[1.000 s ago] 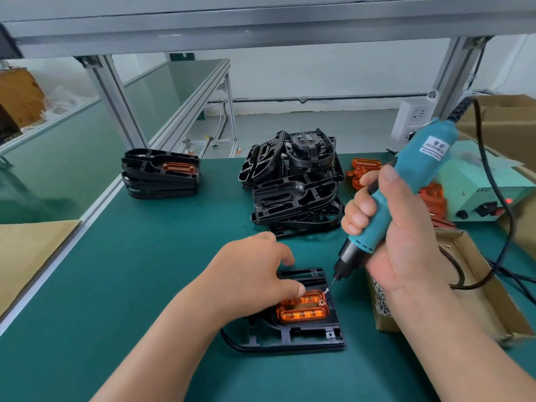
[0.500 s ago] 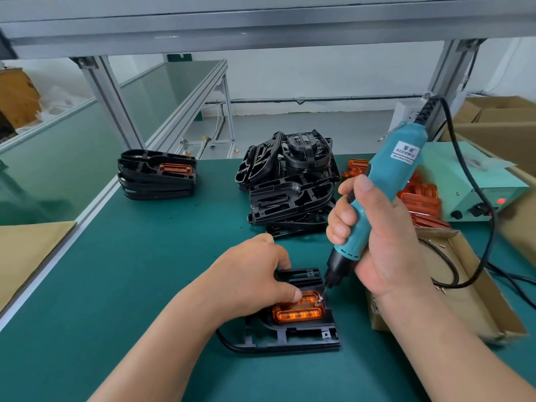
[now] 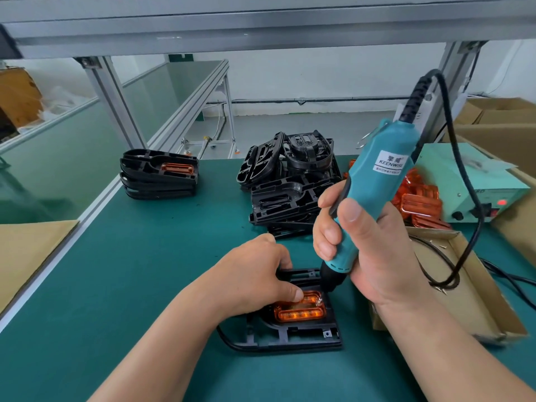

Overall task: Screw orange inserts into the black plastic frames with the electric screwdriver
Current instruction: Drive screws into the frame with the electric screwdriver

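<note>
Orange insert [image 3: 300,310] sits in our black frame [image 3: 285,333] near-center on the green mat [image 3: 121,271]. Our left hand [image 3: 252,281] presses it flat, right hand [image 3: 368,250] clamped round the screwdriver [image 3: 374,192]. Aluminium bench framing [image 3: 203,27] overhead, white wall far back.

Left arm: I see my bare forearm rising from the lower left of the frame toward the centre.
Left hand [image 3: 255,275]: palm down, fingers curled, thumb tip pressed flat at lower centre.
Right arm: my forearm enters from the lower right corner, wrist bent inward.
Right hand [image 3: 368,250]: closed grip around a teal tool body, thumb up along it, knuckles facing left.
</note>
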{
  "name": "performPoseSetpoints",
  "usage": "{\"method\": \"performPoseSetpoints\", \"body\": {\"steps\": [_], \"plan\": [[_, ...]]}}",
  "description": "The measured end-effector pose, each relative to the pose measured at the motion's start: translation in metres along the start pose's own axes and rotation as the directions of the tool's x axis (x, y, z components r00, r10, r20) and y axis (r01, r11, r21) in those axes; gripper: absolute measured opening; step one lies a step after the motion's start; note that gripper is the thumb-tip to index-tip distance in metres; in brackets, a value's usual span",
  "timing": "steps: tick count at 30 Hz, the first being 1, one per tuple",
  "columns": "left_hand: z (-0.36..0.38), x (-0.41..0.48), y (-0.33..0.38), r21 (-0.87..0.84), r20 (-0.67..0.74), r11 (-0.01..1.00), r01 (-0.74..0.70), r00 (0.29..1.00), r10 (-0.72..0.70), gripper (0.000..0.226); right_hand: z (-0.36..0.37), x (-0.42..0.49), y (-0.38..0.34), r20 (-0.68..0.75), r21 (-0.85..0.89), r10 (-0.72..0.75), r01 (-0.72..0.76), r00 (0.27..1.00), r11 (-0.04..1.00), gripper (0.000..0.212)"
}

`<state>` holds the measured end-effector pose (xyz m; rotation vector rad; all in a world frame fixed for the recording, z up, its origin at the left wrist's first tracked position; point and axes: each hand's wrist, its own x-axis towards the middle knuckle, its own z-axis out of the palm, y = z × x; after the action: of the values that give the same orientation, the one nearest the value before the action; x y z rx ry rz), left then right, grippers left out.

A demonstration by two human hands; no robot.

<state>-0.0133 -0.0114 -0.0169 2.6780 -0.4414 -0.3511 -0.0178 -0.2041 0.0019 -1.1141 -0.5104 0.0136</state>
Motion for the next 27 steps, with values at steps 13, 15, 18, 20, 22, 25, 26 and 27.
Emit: {"method": "performPoseSetpoints", "body": {"steps": [13,15,18,20,22,25,26,27], "plan": [[0.0019,0.0015,-0.0011,-0.083,0.019,0.996,0.012,1.0,-0.011,0.031,0.0023,-0.0035,0.0028,0.076,-0.098,-0.015,0.023,0.997,0.995,0.047],[0.0011,0.0008,-0.0005,-0.083,0.032,0.996,0.017,0.999,-0.014,0.03,0.0023,-0.0033,0.0034,0.08,-0.102,-0.015,0.023,0.997,0.995,0.047],[-0.0002,0.0002,0.0007,-0.084,0.045,0.996,0.018,0.999,-0.014,0.03,0.0024,-0.0031,0.0044,0.09,-0.1,-0.011,0.02,0.996,0.995,0.046],[-0.0005,-0.0005,0.0012,-0.088,0.05,0.996,0.018,0.999,-0.013,0.031,0.0028,-0.0033,0.006,0.099,-0.095,-0.01,0.019,0.995,0.995,0.045],[-0.0006,-0.0008,0.0015,-0.084,0.052,0.996,0.011,0.999,-0.007,0.033,0.0035,-0.0038,0.0073,0.101,-0.09,-0.003,0.012,0.995,0.996,0.044],[-0.0012,-0.0003,0.0014,-0.089,0.049,0.996,0.02,0.999,-0.016,0.033,0.0041,-0.0029,0.007,0.104,-0.084,-0.008,0.016,0.995,0.996,0.035],[-0.0012,-0.0001,0.0016,-0.092,0.048,0.995,0.025,0.999,-0.02,0.032,0.0042,-0.0024,0.0065,0.104,-0.08,-0.01,0.019,0.995,0.997,0.033],[-0.001,-0.0002,0.0017,-0.094,0.047,0.995,0.028,0.999,-0.023,0.031,0.0041,-0.0017,0.0062,0.105,-0.077,-0.012,0.02,0.994,0.997,0.031]]}}
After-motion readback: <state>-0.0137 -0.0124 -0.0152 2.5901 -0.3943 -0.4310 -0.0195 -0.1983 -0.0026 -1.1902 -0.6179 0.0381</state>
